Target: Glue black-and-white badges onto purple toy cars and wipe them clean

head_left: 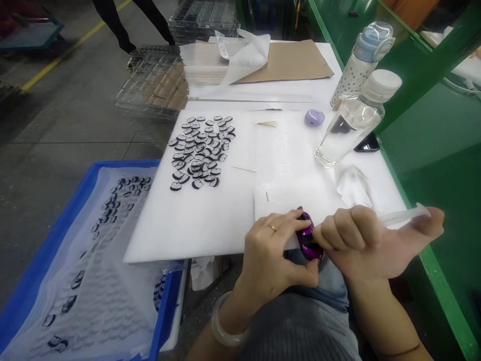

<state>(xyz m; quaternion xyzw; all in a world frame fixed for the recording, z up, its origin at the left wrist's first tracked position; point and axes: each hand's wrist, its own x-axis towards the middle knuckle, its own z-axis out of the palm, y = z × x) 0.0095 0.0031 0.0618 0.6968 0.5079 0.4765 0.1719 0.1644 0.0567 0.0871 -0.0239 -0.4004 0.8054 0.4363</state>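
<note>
My left hand grips a shiny purple part with a dark hollow, fingers at its upper end and thumb at its lower end. It is held just past the table's near edge, above my lap. My right hand is closed, knuckles up and thumb stretched out to the right. A thin white wipe runs from the curled fingers towards the thumb. The right fingertips touch the purple part's right side; what is under them is hidden. Ahead on the white table, many small black-edged pieces lie spread.
Cotton swabs, a purple case, a clear bottle and a dotted bottle stand or lie farther back. A crumpled tissue is near my right hand. A blue bin of similar pieces is lower left. A green partition bounds the right.
</note>
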